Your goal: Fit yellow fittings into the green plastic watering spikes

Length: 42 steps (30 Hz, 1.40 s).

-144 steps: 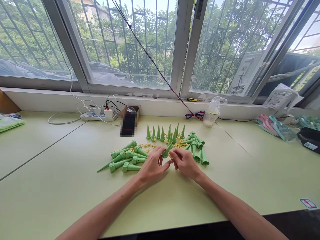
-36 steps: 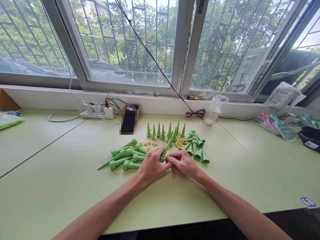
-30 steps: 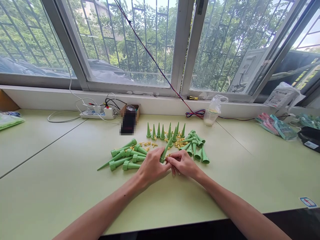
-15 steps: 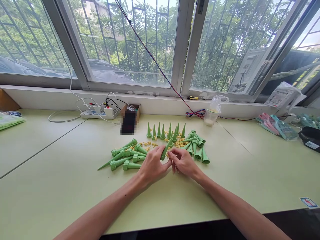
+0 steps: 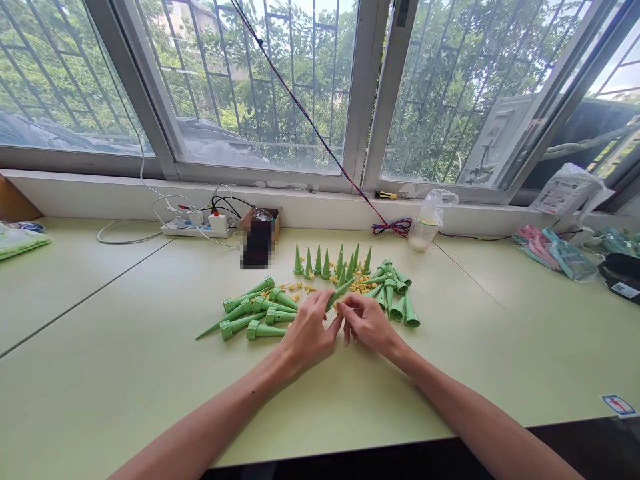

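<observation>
My left hand (image 5: 311, 327) is closed around a green plastic spike (image 5: 342, 291), whose pointed end leans up and to the right. Close against it, my right hand (image 5: 369, 323) pinches a small yellow piece (image 5: 337, 306) at the spike's side; the fingers partly cover it. Green spikes with ribbed caps (image 5: 257, 308) lie in a loose group left of my hands. Several green spikes (image 5: 318, 261) stand upright behind them. To the right is a pile of green cones (image 5: 397, 303) with open ends. Small yellow fittings (image 5: 358, 287) are scattered between the groups.
A power strip (image 5: 195, 228) with cables and a small cardboard box (image 5: 273, 223) sit at the back left. A plastic cup (image 5: 423, 233) and coiled wire (image 5: 393, 227) are near the window ledge. Pink and teal packets (image 5: 555, 252) lie far right. The table's front edge is close to my arms.
The green spike in my left hand has tipped further to the right. My right fingers have shifted slightly, and more of the yellow piece shows beside it.
</observation>
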{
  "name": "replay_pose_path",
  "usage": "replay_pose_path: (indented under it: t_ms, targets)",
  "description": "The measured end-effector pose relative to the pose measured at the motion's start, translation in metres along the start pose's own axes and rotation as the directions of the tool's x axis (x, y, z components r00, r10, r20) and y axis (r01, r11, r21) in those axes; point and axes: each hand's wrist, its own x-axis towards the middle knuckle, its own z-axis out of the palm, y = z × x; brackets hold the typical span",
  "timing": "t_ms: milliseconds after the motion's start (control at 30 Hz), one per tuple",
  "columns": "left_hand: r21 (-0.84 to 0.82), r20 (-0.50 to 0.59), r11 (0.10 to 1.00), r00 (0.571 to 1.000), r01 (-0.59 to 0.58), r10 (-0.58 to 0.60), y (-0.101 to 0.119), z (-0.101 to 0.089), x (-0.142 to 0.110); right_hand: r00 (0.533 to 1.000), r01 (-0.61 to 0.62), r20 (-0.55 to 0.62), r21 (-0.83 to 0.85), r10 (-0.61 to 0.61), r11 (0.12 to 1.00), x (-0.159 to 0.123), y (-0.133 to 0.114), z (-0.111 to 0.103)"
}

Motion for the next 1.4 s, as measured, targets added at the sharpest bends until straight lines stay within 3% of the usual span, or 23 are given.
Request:
replay_pose_path:
  t_ms: [233,567,967,1400]
  targets:
    - [-0.065,-0.021,0.998,0.999,0.026,-0.027,0.0018,0.001,-0.0001,0.996,-0.07,0.058,0.157,0.061,0.985,0.003,0.0033,-0.0001]
    - [-0.12,-0.041,0.993,0.999,0.018,-0.023,0.0076,-0.0032,0.0021,0.967,-0.253,0.142,0.455,0.211,0.854,0.0071,0.0056,0.0003]
    - [-0.074,-0.047,0.996,0.998,0.043,-0.047,0.0029,-0.0022,0.0036,0.967,-0.25,0.143,0.37,0.211,0.895,0.0043,-0.0017,0.0029]
    - [-0.04,0.027,0.998,0.999,0.044,-0.043,0.0025,0.0016,0.0022,0.985,-0.173,0.061,0.335,0.161,0.926,0.001,-0.0006,0.0034]
